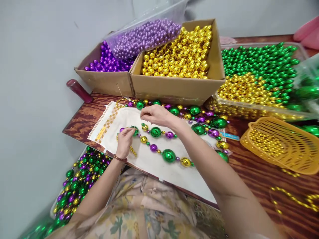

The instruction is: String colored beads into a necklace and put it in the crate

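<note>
My left hand (125, 142) pinches the bead strand (168, 155); my right hand (157, 115) hovers apart, fingertips together, contents unclear. Slack pinch could let the strand slide off the cloth (184, 177).

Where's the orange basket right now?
In the head view, the orange basket is at the right, on the wooden table, in front of the clear tub of green and gold beads.

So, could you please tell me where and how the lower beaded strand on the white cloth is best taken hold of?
Probably by the large green bead of the lower beaded strand, pinched from above: its plump, rounded sides suit fingertips, and it lies uncovered on the white cloth, apart from the left hand.
</note>
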The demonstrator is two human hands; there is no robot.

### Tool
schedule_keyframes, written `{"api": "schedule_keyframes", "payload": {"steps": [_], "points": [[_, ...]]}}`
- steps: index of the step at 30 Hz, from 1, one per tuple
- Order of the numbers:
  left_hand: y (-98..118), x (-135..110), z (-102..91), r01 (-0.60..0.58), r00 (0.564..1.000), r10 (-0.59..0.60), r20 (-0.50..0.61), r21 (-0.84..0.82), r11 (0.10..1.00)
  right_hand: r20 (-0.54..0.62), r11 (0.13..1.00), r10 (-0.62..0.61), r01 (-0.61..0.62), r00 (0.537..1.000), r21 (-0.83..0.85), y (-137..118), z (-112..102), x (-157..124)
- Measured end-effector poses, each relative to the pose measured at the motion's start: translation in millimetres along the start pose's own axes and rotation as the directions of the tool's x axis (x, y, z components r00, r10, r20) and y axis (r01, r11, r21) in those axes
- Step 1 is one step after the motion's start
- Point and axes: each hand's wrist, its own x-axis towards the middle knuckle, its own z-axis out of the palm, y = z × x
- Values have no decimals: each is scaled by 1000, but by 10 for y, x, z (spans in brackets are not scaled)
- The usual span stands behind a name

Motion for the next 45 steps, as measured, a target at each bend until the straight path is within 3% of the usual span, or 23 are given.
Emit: {"api": "schedule_keyframes", "payload": {"steps": [5,12,17,20,23,24,27,28,30,33,38,45], "points": [[-85,270,182,-7,999,4,-47,-54,999,87,1000,-22,24,996,-17,20,85,232],[-27,341,222,64,996,-63,60,-20,998,11,1000,-22,22,1000,10,188,136,461],[73,328,160,94,994,-94,65,2,996,-108,973,139,-156,984,-168,283,246,512],[114,330,113,109,994,-108,34,-19,994,-217,913,274,-324,937,-247,403,265,216],[124,348,59,132,989,-129,75,-45,990,-278,828,408,-481,870,-288,576,170,-498],[125,348,41,142,986,-137,90,-49,989,-296,780,474,-551,830,-296,624,115,-814],[129,336,-3,162,982,-156,107,-51,986,-366,454,725,-804,584,-384,715,-67,-1781],[129,331,-12,161,982,-155,107,-47,986,-371,389,760,-831,533,-397,729,-116,-2046],[126,327,-21,159,982,-154,108,-34,987,-339,349,794,-834,505,-427,743,-169,-2403],[117,335,-17,162,980,-158,120,-20,987,-254,358,816,-799,519,-483,777,-134,-2494],[111,356,17,162,980,-154,125,-57,985,-131,328,866,-745,483,-581,956,-9,-2152],[102,323,26,174,984,-165,59,-190,966,65,422,852,-608,520,-672,1034,-40,-1990]]}}
